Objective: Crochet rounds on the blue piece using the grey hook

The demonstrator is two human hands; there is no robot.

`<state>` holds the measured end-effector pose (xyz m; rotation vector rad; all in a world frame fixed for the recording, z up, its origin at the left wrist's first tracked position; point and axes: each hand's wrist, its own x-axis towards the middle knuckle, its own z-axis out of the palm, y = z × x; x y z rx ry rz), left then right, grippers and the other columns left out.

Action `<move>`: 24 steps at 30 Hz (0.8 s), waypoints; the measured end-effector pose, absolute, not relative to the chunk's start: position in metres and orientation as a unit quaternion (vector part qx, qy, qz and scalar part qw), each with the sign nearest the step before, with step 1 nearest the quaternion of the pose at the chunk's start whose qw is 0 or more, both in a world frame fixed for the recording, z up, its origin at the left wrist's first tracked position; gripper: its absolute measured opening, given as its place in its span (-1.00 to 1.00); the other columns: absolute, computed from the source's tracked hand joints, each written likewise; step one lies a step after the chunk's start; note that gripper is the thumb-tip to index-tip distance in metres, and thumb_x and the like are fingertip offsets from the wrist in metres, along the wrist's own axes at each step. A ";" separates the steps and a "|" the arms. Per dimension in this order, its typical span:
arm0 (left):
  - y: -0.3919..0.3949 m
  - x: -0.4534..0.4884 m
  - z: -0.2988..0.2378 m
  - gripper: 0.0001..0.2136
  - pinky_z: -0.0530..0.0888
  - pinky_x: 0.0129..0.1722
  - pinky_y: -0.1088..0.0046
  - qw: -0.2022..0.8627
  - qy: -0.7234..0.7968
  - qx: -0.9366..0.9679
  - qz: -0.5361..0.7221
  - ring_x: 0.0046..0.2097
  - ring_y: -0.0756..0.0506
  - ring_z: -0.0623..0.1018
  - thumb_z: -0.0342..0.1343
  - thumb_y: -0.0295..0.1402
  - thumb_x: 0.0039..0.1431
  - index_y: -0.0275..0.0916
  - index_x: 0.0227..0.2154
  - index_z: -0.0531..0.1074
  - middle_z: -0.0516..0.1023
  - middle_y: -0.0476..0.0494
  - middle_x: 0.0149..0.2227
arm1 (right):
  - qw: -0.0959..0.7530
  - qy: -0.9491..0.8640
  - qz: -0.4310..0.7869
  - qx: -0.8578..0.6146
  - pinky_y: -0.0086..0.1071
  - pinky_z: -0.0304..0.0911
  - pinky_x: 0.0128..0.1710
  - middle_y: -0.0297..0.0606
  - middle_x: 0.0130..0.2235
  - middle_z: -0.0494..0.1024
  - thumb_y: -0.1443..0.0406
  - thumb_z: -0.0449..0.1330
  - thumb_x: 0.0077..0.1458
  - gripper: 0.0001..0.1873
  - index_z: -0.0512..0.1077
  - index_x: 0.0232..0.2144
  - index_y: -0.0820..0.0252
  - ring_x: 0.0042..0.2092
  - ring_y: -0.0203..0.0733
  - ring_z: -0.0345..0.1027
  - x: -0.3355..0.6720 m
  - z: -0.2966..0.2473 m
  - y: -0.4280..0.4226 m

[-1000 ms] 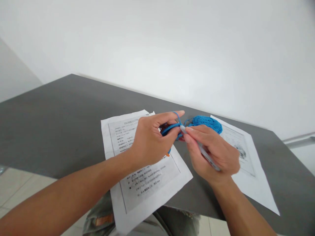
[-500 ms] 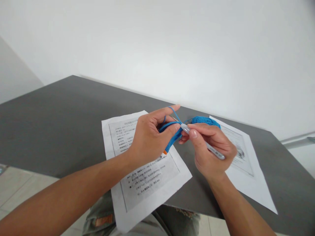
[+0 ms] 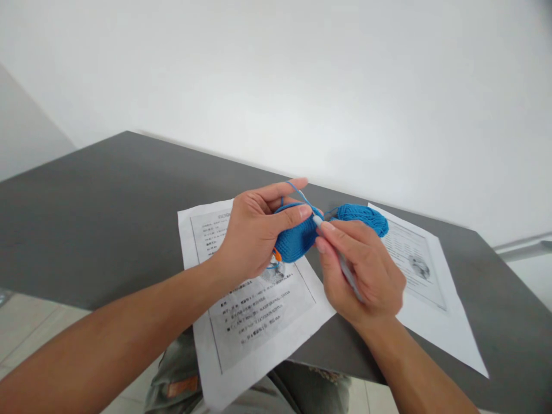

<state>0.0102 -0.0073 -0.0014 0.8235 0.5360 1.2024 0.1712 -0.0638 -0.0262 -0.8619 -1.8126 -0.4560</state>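
Left hand point(image 3: 254, 236) pinching blue crochet piece point(image 3: 295, 241) between thumb and fingers, yarn strand point(image 3: 297, 192) running over raised index finger. Right hand point(image 3: 366, 270) gripping grey crochet hook point(image 3: 340, 259) (tip meeting piece's edge). Piece hovering over printed sheet point(image 3: 259, 322) by tabletop's point(image 3: 107, 218) near edge; yarn ball point(image 3: 362, 217) lying just behind.

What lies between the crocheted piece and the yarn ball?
Head view: the fingers of the right hand, pinching a grey crochet hook, lie between the crocheted piece and the yarn ball.

Grey table point(image 3: 107, 218) bears left sheet point(image 3: 254, 322), right sheet point(image 3: 431, 299), blue yarn ball point(image 3: 364, 217).
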 end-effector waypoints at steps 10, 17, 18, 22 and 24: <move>-0.004 0.000 0.008 -0.55 0.61 -0.35 0.45 0.742 0.232 0.382 0.501 -0.40 -0.07 0.66 0.63 -0.45 -0.19 -0.32 -0.15 0.74 0.73 -0.16 -0.40 | 0.523 -0.784 -0.185 -0.279 -0.07 0.61 -0.22 -0.07 -0.12 0.72 0.54 0.40 0.17 -0.44 0.56 0.20 0.17 -0.15 0.01 0.64 0.187 -0.023 -0.056; -0.001 0.000 0.007 -0.55 0.53 -0.41 0.52 0.718 0.238 0.403 0.515 -0.43 0.01 0.58 0.63 -0.51 -0.25 -0.31 -0.18 0.75 0.66 -0.05 -0.46 | 0.500 -0.813 -0.142 -0.263 -0.10 0.63 -0.25 -0.04 -0.08 0.72 0.60 0.40 0.13 -0.35 0.53 0.25 0.21 -0.12 0.04 0.66 0.196 -0.012 -0.060; 0.000 0.000 0.007 -0.56 0.51 -0.42 0.53 0.713 0.239 0.405 0.520 -0.44 0.03 0.56 0.63 -0.52 -0.25 -0.31 -0.19 0.75 0.63 -0.02 -0.47 | 0.493 -0.816 -0.143 -0.264 -0.10 0.63 -0.25 -0.03 -0.08 0.72 0.61 0.40 0.11 -0.32 0.52 0.26 0.22 -0.12 0.04 0.66 0.197 -0.011 -0.061; 0.002 -0.001 0.006 -0.58 0.48 -0.44 0.53 0.696 0.251 0.418 0.527 -0.45 0.05 0.52 0.61 -0.54 -0.24 -0.32 -0.20 0.75 0.58 0.02 -0.49 | 0.447 -0.828 -0.175 -0.290 -0.08 0.63 -0.22 -0.01 -0.06 0.72 0.63 0.40 0.09 -0.25 0.49 0.30 0.20 -0.11 0.06 0.66 0.204 -0.012 -0.066; 0.003 -0.002 0.005 -0.59 0.47 -0.43 0.52 0.684 0.264 0.432 0.525 -0.45 0.05 0.52 0.60 -0.52 -0.21 -0.31 -0.19 0.75 0.58 0.02 -0.47 | 0.417 -0.839 -0.190 -0.294 -0.05 0.64 -0.17 0.02 -0.03 0.71 0.60 0.41 0.11 -0.26 0.47 0.32 0.23 -0.06 0.10 0.64 0.209 -0.014 -0.068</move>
